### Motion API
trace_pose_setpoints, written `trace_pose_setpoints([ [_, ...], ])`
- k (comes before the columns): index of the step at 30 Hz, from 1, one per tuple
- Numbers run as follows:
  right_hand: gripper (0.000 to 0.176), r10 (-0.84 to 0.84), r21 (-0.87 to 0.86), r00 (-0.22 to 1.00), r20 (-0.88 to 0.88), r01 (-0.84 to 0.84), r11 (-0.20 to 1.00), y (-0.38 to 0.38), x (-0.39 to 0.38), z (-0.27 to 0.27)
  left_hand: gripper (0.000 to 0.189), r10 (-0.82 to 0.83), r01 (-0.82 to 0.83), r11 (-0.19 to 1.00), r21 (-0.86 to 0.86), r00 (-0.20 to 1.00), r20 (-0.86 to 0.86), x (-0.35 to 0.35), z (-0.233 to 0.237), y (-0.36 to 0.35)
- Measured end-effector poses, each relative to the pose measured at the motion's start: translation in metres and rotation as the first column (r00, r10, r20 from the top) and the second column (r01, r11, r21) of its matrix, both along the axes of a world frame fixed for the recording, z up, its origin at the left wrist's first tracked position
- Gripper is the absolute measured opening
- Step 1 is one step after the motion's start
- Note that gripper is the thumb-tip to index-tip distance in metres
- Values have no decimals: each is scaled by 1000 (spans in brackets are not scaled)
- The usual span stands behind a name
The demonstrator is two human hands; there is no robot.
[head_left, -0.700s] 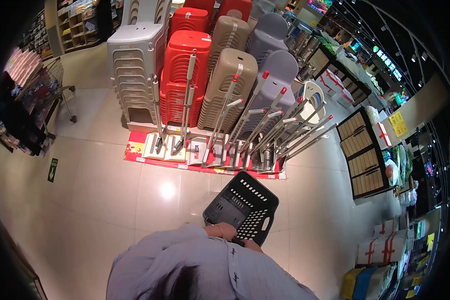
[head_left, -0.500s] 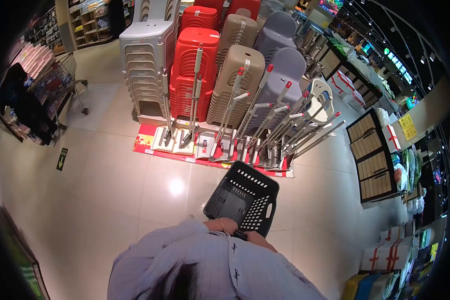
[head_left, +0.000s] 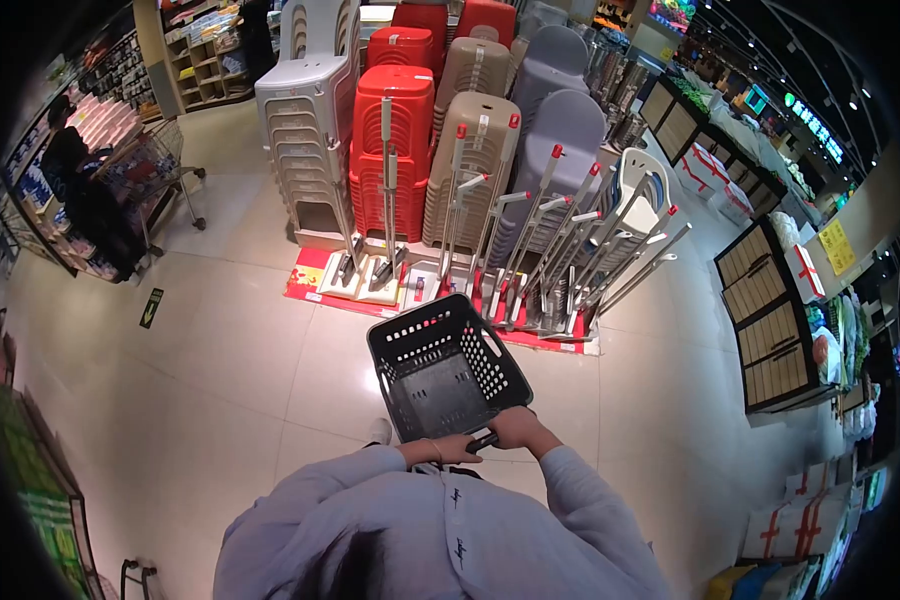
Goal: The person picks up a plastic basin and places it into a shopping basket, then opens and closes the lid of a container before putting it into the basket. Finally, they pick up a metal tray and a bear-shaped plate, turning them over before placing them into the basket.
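A black plastic shopping basket [head_left: 432, 392] with perforated sides hangs in front of my body, and I look down into its bare inside. My right hand [head_left: 516, 426] is closed around the basket's handle [head_left: 483, 440] at the near side. Against the other end of that handle is my left hand [head_left: 454, 448], its fingers curled at the grip and partly hidden. A thin bracelet circles the left wrist. Both forearms are in light striped sleeves.
Ahead stand stacked red stools [head_left: 390, 140], beige stools [head_left: 475, 160] and grey stools [head_left: 305, 150]. Upright long-handled tools [head_left: 540, 240] line a red floor mat [head_left: 310, 272]. A person [head_left: 80, 190] is beside a shopping cart [head_left: 155, 170] at left. Wooden cabinets [head_left: 765, 320] stand at right.
The basket has swung left and turned, showing more of its inside. My right hand and forearm have come further into view. The surroundings have shifted slightly right and down in the view.
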State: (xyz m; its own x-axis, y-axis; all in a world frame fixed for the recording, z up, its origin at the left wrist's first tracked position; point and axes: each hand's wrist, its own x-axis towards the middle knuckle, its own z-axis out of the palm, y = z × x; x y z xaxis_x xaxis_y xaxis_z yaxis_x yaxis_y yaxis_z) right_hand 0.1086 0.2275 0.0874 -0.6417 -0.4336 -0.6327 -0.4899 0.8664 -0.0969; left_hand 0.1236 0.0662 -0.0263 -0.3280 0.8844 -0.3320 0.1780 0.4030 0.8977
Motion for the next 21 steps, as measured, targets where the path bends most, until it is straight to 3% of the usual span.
trace_pose_setpoints([
  [2,18,100,-17,990,-102,-102,995,0,-21,2,49,281,-280,960,-24,956,89,-2,23,-2],
  [4,19,262,65,952,-158,-255,965,0,-39,-6,46,340,-336,940,-54,935,101,-4,33,2],
  [6,17,287,64,924,-253,-280,958,-1,-53,-11,43,533,-530,845,-71,845,33,-8,38,8],
  [10,13,329,49,841,-429,-342,939,-12,-78,-20,38,691,-686,723,-88,714,115,-16,39,16],
  [11,10,336,67,856,-393,-338,939,-19,-83,-22,38,690,-685,723,-88,714,117,-15,35,15],
  [13,8,403,104,844,-354,-393,914,-35,-92,-20,37,759,-760,650,-4,649,-59,-17,23,13],
  [21,7,495,146,811,-312,-473,869,-80,-135,-33,37,832,-833,553,-28,553,-38,-47,23,-27],
])
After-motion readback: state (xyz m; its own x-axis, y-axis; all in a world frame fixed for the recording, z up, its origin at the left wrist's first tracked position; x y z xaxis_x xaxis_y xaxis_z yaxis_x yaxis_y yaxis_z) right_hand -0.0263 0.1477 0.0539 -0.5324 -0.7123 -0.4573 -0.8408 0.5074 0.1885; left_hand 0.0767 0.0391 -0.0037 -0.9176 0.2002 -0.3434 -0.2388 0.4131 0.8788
